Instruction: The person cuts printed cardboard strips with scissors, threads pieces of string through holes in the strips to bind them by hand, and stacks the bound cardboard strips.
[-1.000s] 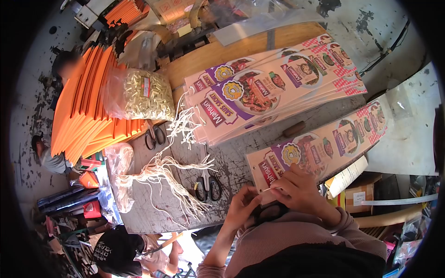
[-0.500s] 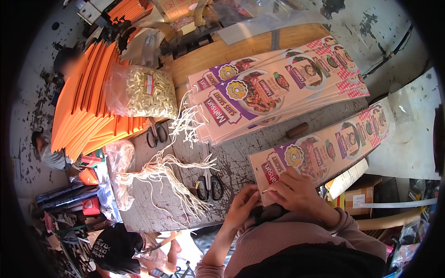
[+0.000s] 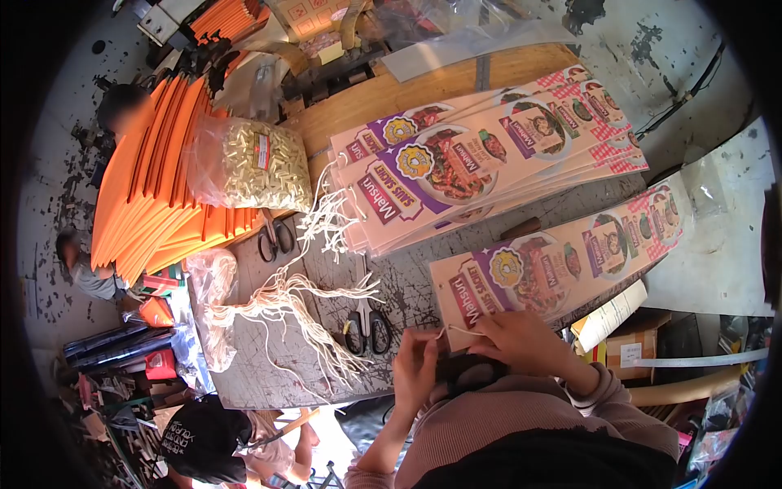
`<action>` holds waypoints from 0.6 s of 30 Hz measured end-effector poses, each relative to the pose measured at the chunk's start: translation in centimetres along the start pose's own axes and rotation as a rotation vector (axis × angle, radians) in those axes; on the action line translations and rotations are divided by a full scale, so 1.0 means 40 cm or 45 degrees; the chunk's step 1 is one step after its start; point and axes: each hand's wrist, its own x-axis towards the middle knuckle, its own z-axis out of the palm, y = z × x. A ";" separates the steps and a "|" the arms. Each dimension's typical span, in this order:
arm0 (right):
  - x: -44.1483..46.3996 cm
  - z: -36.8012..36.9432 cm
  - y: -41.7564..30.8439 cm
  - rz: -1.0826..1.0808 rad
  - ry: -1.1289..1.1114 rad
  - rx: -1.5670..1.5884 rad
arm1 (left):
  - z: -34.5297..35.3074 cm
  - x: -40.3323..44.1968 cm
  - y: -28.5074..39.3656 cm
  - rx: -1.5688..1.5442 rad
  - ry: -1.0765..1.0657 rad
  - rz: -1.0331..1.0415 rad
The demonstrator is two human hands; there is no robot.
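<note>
My left hand (image 3: 414, 368) is closed in a pinch at the lower left corner of a long printed hanging card (image 3: 533, 277). A short white cord (image 3: 466, 330) shows at that corner, between my two hands. My right hand (image 3: 525, 346) rests over the card's near edge, its fingers closed on the cord. Fingers hide part of the cord and of the corner. Beyond lies a stack of the same cards (image 3: 489, 163), with knotted white cords (image 3: 330, 216) at its left end.
Loose cords (image 3: 301, 314) spread over the scratched table, beside black-handled scissors (image 3: 368, 330). A second pair of scissors (image 3: 275, 238) lies near a bag of brass-coloured eyelets (image 3: 257, 163). Orange sheets (image 3: 151, 179) stand at left. Another person's black cap (image 3: 204, 440) shows at lower left.
My left hand has drawn slightly left and down. More white cord shows between my hands. The card has shifted a little left, its corner tilting.
</note>
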 end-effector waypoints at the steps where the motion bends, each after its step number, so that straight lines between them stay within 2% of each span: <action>1: -0.001 -0.011 0.013 0.057 -0.119 0.073 | -0.006 -0.007 0.009 0.287 0.060 0.238; 2: -0.003 -0.022 0.025 0.115 -0.239 0.151 | -0.011 -0.020 0.018 0.282 0.059 0.237; 3: -0.006 -0.037 0.040 0.113 -0.239 0.151 | -0.002 -0.027 0.032 0.283 0.060 0.238; 5: -0.013 -0.079 0.072 0.091 -0.474 0.323 | 0.025 -0.033 0.058 -0.029 0.216 0.454; 6: -0.014 -0.102 0.084 0.007 -0.450 0.457 | 0.028 -0.030 0.066 -0.029 0.217 0.458; 7: -0.013 -0.129 0.100 0.001 -0.450 0.454 | 0.029 -0.026 0.072 -0.478 0.199 0.289; 8: -0.013 -0.157 0.118 0.059 -0.621 0.571 | 0.030 -0.022 0.077 -0.924 0.176 0.111; 9: -0.023 -0.176 0.137 0.120 -0.791 0.688 | 0.030 -0.011 0.076 -0.926 0.179 0.115; 10: -0.054 -0.181 0.169 0.119 -0.792 0.685 | 0.029 0.006 0.069 -1.007 0.178 0.026; 12: -0.108 -0.172 0.234 0.050 -0.118 1.182 | 0.030 0.034 0.051 -1.169 0.169 -0.159; 14: -0.111 -0.154 0.251 -0.160 0.518 1.679 | 0.033 0.042 0.044 -1.076 0.134 -0.204; 15: -0.097 -0.168 0.227 -0.160 0.517 1.678 | 0.033 0.047 0.041 -0.979 0.105 -0.247; 17: -0.056 -0.215 0.162 0.257 1.218 2.121 | 0.022 0.059 0.037 -0.936 0.054 -0.310; 18: -0.057 -0.226 0.172 0.259 1.220 2.121 | 0.013 0.059 0.036 -0.848 -0.020 -0.365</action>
